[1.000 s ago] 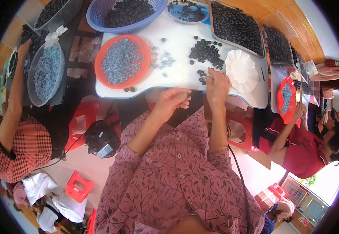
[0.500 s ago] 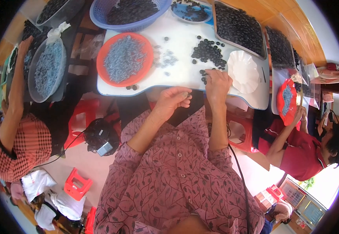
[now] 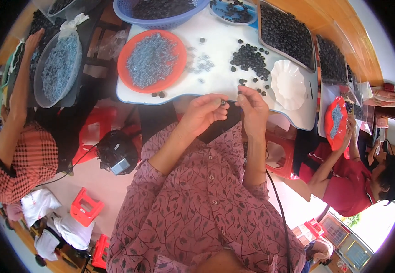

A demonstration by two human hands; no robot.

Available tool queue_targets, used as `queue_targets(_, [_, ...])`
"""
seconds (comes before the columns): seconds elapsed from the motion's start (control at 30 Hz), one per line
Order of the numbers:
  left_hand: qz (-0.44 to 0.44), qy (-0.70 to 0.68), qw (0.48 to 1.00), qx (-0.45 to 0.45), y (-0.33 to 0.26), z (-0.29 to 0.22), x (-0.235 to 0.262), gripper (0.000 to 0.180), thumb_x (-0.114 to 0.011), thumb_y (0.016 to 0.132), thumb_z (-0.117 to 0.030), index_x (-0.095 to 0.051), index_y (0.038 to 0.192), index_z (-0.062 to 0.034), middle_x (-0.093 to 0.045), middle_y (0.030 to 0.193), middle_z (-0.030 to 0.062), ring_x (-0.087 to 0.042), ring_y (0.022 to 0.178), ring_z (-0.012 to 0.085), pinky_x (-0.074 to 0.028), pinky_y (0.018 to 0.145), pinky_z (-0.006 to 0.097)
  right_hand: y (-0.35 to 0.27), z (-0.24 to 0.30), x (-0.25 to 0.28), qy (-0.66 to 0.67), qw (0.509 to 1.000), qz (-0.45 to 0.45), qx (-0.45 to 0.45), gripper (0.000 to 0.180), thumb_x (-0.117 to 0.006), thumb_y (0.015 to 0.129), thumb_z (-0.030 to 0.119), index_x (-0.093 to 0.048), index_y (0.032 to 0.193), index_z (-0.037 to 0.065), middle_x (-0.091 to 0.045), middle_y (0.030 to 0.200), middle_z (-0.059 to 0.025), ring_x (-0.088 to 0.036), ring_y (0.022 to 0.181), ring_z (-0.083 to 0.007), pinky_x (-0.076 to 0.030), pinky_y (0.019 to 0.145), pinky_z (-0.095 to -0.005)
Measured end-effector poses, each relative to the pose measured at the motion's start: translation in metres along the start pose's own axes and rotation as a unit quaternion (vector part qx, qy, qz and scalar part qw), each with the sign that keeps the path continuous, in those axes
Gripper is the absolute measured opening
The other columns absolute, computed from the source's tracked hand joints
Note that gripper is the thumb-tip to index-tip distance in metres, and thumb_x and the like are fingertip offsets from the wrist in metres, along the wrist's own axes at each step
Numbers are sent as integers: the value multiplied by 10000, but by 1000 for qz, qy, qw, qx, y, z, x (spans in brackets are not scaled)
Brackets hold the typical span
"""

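Over the near edge of the white table, my left hand (image 3: 205,112) pinches a small dark round piece (image 3: 223,103) between thumb and fingers. Close to its right, my right hand (image 3: 253,110) has thumb and forefinger closed together. A tiny dark piece seems to be at those fingertips. Just beyond them lies a loose pile of black round pieces (image 3: 249,60), with several strays toward me. A white scalloped dish (image 3: 289,85) stands right of my right hand. The orange-red plate (image 3: 180,59) at left is heaped with small clear bluish pieces (image 3: 151,60).
A blue-purple basket (image 3: 161,22), a blue dish (image 3: 252,17) and a metal tray (image 3: 313,63) at the back hold black pieces. One co-worker (image 3: 24,168) sits at left, another (image 3: 343,182) at right by a red dish (image 3: 332,123). A black cable (image 3: 277,200) hangs beside my right arm.
My right hand has drawn back from the near strays of the black pile toward my left hand, its fingertips now pinched together. My left hand keeps its piece. The whole view has shifted slightly.
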State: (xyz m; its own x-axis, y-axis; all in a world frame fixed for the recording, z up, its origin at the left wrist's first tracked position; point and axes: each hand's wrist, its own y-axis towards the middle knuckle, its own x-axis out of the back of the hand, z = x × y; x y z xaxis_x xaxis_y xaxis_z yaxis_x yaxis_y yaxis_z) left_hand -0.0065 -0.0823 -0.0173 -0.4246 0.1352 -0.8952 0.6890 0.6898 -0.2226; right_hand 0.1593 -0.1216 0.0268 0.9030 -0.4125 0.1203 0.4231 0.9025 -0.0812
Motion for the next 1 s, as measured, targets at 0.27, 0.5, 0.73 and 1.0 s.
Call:
queue_targets(0.27, [18,-5,999,-26,-6,-5,-7,266,-561,949,-96,-591,1174,43,-673,991,121,-668,832,157,-566,751,282,-11,-11,-12,201,975,76,-65,179,-649,876,14,-639,1051,-22,-656,920,-48,-591,770,-98,-490,716,-228])
queue_targets(0.5, [16,-22,998,-49,-12,-10,-11,263,-557,954,-103,-593,1170,45,-675,978,116,-666,827,150,-567,738,273,-12,-6,-16,260,961,72,-58,181,-683,825,-47,-655,1003,-28,-660,916,-61,-617,793,-118,-500,746,-240])
queue_targets(0.73, [9,-30,998,-55,-15,-14,-11,256,-567,952,-110,-595,1159,38,-679,959,111,-665,799,146,-568,725,270,-14,2,-23,233,968,90,-10,176,-692,803,-69,-670,971,-22,-635,945,-47,-623,832,-128,-492,789,-247])
queue_targets(1.0, [-4,-22,997,-77,-17,-14,-6,237,-587,941,-107,-613,1134,29,-680,961,87,-660,790,132,-561,708,259,-14,4,-31,104,989,89,57,177,-728,775,-49,-700,939,12,-615,946,-25,-596,838,-99,-462,752,-211])
